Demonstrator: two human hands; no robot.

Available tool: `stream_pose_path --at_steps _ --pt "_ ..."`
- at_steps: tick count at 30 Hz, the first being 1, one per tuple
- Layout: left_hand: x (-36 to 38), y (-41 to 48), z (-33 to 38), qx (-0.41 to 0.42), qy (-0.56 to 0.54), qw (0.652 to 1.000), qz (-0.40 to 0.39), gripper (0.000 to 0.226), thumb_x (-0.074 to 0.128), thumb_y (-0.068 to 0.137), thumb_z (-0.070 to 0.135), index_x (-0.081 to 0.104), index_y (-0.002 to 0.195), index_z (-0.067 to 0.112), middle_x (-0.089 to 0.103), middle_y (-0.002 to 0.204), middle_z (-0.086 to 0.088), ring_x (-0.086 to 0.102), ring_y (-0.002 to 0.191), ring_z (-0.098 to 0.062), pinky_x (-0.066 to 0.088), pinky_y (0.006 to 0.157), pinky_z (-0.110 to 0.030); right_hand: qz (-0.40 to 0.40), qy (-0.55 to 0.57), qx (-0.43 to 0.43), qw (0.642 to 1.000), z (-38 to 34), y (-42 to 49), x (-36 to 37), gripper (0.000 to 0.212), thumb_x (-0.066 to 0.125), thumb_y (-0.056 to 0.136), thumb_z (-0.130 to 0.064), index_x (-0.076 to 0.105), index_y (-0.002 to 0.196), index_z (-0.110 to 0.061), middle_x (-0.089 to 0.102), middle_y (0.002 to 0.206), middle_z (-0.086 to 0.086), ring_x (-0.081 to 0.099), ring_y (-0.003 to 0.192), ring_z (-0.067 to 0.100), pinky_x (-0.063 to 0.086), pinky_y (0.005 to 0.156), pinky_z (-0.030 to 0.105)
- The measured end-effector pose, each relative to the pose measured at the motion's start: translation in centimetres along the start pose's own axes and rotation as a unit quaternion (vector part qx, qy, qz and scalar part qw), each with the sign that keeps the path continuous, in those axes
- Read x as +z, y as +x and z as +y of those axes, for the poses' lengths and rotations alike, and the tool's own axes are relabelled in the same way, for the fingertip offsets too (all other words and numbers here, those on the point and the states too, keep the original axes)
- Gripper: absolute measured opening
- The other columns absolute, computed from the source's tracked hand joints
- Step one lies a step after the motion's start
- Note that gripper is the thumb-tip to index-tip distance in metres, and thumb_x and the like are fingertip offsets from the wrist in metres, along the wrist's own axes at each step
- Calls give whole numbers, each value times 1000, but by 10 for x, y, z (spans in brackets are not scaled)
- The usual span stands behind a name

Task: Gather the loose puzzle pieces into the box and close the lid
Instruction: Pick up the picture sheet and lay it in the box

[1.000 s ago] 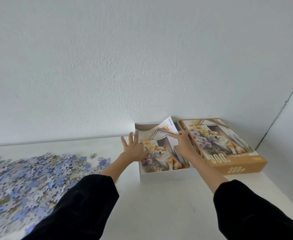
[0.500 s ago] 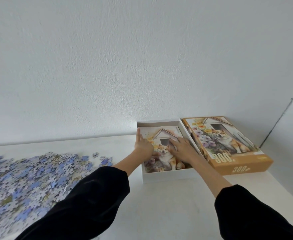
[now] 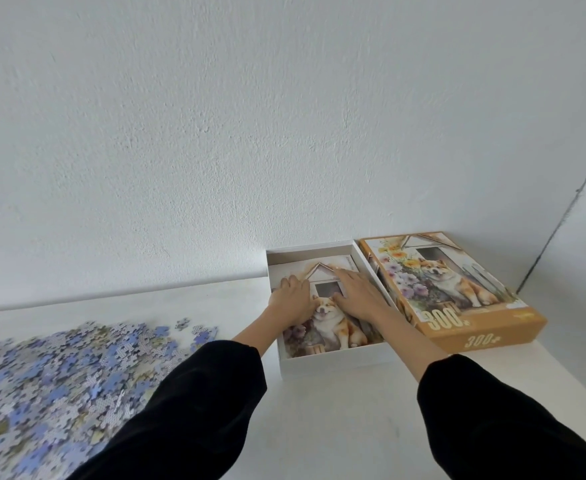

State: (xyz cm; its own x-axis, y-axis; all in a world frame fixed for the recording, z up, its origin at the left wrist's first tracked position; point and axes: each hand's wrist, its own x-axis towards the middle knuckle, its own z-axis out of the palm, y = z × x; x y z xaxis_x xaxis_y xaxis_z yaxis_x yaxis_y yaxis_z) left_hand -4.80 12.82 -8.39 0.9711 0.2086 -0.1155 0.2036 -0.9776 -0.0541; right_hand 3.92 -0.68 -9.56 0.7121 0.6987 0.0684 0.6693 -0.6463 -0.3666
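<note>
The white puzzle box (image 3: 336,361) lies open against the wall. A printed sheet with a dog picture (image 3: 331,323) lies flat inside it. My left hand (image 3: 293,301) and my right hand (image 3: 355,294) both press flat on that sheet with straight fingers. The orange lid (image 3: 457,299), printed with the same dog and "300+", lies face up to the right of the box, touching it. A wide heap of loose blue and lilac puzzle pieces (image 3: 62,382) covers the table at the left.
The white table (image 3: 336,420) runs to a white wall (image 3: 284,133) behind. A room corner (image 3: 561,220) closes the space to the right of the lid. A few stray pieces (image 3: 199,332) lie between the heap and the box.
The curled sheet has been pushed down flat into the box. Both hands have moved from its raised edges onto its face.
</note>
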Motion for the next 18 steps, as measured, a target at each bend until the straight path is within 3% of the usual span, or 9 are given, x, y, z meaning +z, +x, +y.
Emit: stream_pose_path --at_steps 3,7,12,15,18 --pt "2 -1 0 1 27 1000 0 57 21 101 40 21 143 2 29 141 -25 31 129 -36 37 102 -44 -21 -15 -1 1000 -1 7 1 60 42 89 -18 19 145 -13 25 150 6 21 137 24 20 112 36" --pt "5 4 -1 -5 -9 1000 22 54 25 100 39 28 139 1 35 137 -22 35 126 -35 36 101 -42 -33 -30 -6 999 2 20 1 55 38 92 -15 21 144 -13 23 149 8 19 137 25 14 111 32" --pt "1 25 -7 -47 -191 980 -22 56 31 99 40 20 146 12 13 152 -19 4 141 -38 10 112 -53 -5 -44 6 999 11 32 13 52 30 99 -27 16 145 -8 15 154 7 9 141 24 4 114 32" --pt "6 34 -7 -69 -204 976 -18 55 28 100 38 16 147 13 3 155 -17 -7 142 -40 0 114 -54 -10 -44 12 999 14 37 19 51 28 99 -28 16 145 -10 11 155 6 3 142 24 1 116 33" --pt "11 34 -4 -64 -169 983 -2 55 25 100 38 11 148 16 3 155 -18 -4 142 -41 2 113 -55 -21 -32 22 999 16 42 23 50 26 99 -28 16 146 -12 9 155 5 0 143 25 0 115 34"
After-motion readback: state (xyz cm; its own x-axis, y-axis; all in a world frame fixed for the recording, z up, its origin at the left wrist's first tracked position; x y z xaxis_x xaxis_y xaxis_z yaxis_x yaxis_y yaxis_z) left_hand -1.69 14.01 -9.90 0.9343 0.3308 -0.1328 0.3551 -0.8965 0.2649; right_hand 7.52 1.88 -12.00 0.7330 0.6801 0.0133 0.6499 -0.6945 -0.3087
